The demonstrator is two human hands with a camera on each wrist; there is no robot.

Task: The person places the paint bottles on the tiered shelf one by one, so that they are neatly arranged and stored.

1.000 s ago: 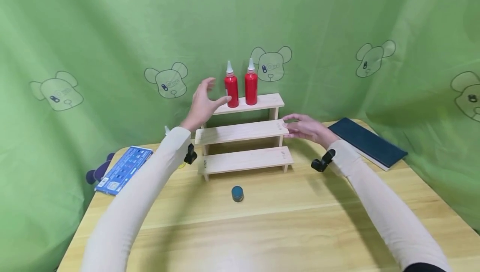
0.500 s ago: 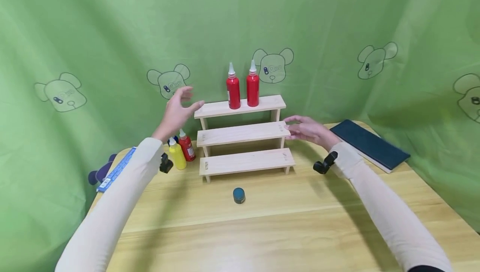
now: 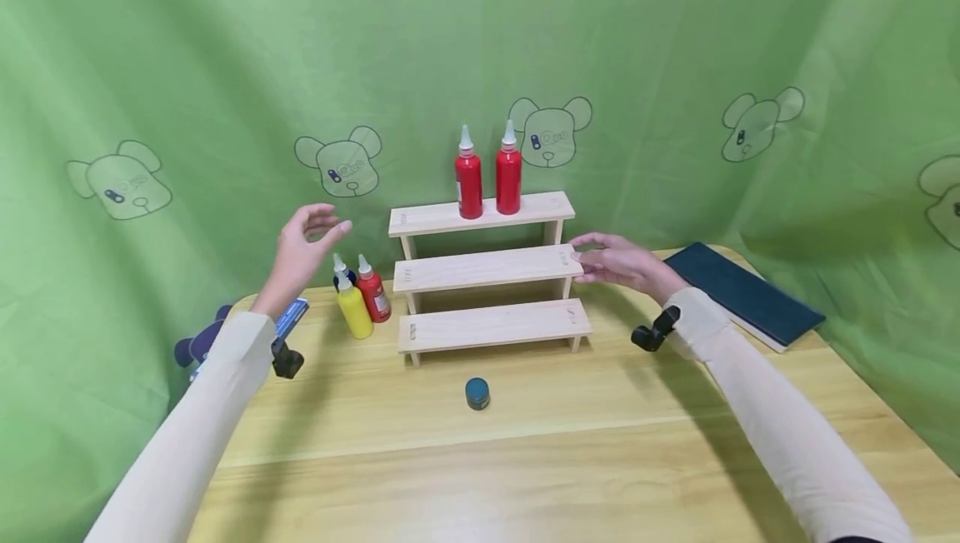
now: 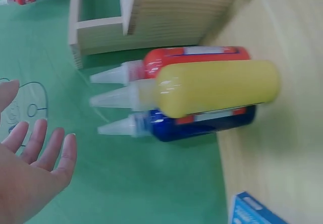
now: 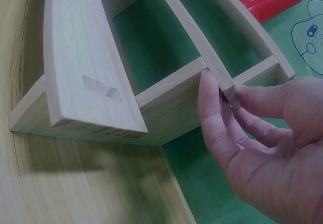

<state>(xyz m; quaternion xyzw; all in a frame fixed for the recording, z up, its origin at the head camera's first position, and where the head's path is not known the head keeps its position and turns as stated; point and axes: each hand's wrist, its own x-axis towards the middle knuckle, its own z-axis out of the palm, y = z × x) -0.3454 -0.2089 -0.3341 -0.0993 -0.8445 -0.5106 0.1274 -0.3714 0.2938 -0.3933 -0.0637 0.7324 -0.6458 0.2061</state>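
A three-step wooden display rack [image 3: 487,268] stands at the back of the table. On its top step two red squeeze bottles [image 3: 468,185] stand upright, white nozzles up. My right hand [image 3: 618,262] pinches the right end of the middle step, its thumb and fingers on either side of the board [image 5: 217,65] in the right wrist view. My left hand [image 3: 300,247] hangs in the air at the left with nothing in it, fingers loosely bent. Close to it stand a yellow bottle [image 4: 217,88], a red bottle [image 4: 197,55] and a dark blue bottle [image 4: 202,125].
A small jar with a teal lid [image 3: 477,393] stands in front of the rack. At the right lies a dark teal book [image 3: 742,293]. A blue box [image 3: 291,318] and a purple object [image 3: 201,343] are at the left edge. Green curtain [image 3: 637,52] hangs behind.
My left hand has moved left and down, away from the left red bottle on the top step, uncovering the bottles beside the rack. My right hand keeps its place at the middle step.
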